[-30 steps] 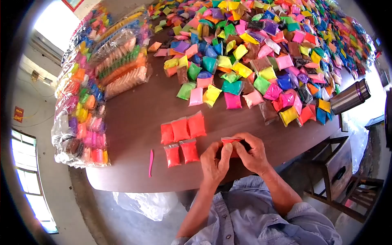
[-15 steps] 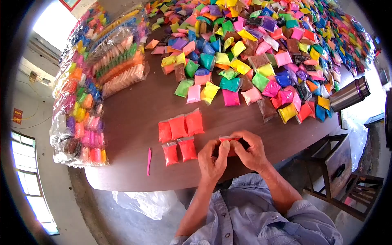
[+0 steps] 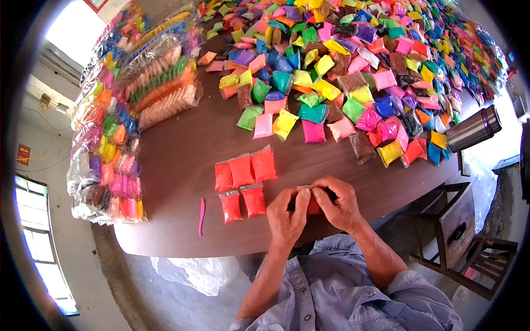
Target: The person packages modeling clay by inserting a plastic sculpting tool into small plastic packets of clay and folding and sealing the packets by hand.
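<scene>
Head cam: L hand (image 3: pixel 285 218) & R hand (image 3: pixel 342 205) are meeting above the near edge of the tabletop (image 3: pixel 171 165), grasping a small red packet (image 3: pixel 313 208) btwn them. Fingers are bending in, nearly closed; both thumbs are pressing at the packet's top edge, tips almost touching. A dark gap is showing btwn thumb & fingers on each side. Other fingertips are hiding behind, so can't tell exactly how they're gripping, nor if the packet is touching the tabletop. Just L of the hands, five red packets (image 3: pixel 241 170) are lying in two rows: three far, two near. A thin pink stick (image 3: pixel 201 218) is lying farther L. A big heap of multicolor packets (image 3: pixel 309 85) is covering the far side, w/ a metal flask (image 3: pixel 472 129) sitting by its R edge. Filled clear bags (image 3: pixel 113 160) are lining the L side.
</scene>
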`<state>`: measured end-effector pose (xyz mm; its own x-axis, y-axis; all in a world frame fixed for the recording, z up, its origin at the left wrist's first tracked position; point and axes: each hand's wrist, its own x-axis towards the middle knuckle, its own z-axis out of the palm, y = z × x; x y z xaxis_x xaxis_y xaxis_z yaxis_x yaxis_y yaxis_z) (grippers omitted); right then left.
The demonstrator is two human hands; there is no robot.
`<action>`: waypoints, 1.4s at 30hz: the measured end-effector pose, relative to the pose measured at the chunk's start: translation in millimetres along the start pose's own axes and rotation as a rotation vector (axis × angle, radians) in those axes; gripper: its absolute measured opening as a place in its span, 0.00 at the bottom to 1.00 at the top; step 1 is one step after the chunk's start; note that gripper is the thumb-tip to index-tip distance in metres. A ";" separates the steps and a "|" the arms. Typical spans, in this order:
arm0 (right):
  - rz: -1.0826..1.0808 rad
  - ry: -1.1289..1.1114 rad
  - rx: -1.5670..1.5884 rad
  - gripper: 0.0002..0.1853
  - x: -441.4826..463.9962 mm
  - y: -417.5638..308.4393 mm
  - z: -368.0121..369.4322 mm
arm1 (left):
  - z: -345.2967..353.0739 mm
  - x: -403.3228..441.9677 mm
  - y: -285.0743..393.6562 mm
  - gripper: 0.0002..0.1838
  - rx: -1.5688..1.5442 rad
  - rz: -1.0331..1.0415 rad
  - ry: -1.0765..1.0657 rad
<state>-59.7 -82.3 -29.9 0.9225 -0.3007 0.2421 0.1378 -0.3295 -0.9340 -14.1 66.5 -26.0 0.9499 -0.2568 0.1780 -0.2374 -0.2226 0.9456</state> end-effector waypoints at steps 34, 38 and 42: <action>-0.023 0.045 -0.018 0.06 1.5 -0.7 4.2 | -0.8 -0.5 -2.9 0.12 0.093 0.020 -0.013; 0.058 0.057 0.044 0.06 -1.5 -2.0 3.8 | 1.1 -1.9 -6.7 0.14 0.003 -0.033 -0.025; 0.047 0.065 0.058 0.06 -2.3 2.4 2.3 | -0.1 -1.4 -2.0 0.15 -0.016 -0.062 -0.070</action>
<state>-60.7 -80.3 -33.3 0.9032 -0.3730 0.2123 0.1170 -0.2619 -0.9580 -14.9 67.4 -28.1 0.9461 -0.3081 0.0997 -0.1744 -0.2251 0.9586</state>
